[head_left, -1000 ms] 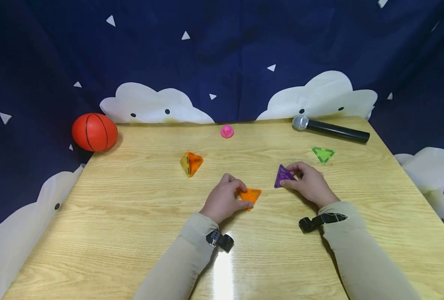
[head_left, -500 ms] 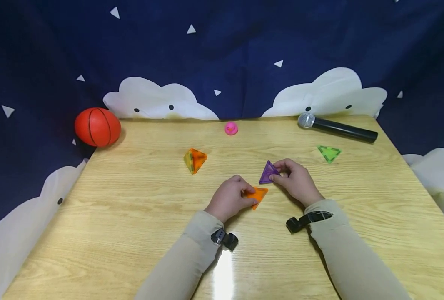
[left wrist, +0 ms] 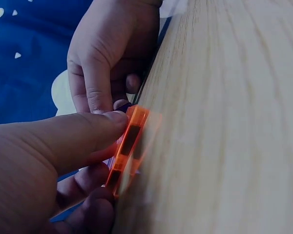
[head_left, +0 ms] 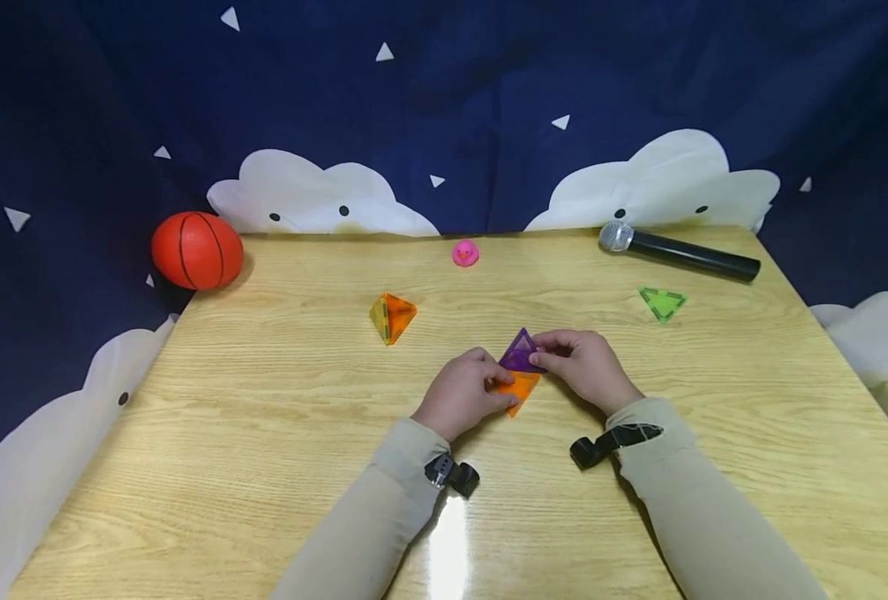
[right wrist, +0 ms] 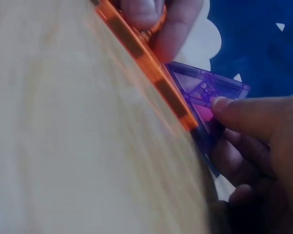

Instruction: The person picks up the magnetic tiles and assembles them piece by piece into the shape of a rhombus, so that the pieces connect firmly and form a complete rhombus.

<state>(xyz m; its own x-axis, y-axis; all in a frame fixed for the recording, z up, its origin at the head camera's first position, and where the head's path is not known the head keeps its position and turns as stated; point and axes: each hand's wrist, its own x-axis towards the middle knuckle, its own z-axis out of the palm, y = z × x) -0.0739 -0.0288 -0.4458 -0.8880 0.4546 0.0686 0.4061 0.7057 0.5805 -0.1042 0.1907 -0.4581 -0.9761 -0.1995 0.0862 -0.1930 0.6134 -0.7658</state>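
Note:
An orange translucent triangle magnetic tile lies low at the table, its tip toward the person. My left hand pinches its left side between thumb and fingers. Against its far edge stands a purple triangle magnetic tile, point up and tilted in the right wrist view. My right hand pinches the purple tile by its right side, thumb on the near face. In the left wrist view the orange tile's edge shows dark magnets, and most of the purple tile is hidden behind it.
A yellow-and-orange pyramid of tiles stands left of the hands. A green triangle tile lies to the right. Along the back are a red ball, a pink rubber duck and a black microphone.
My right hand has brought the purple tile leftward until its lower edge meets the orange tile's far edge. My left hand keeps its pinch on the orange tile, nearly in place.

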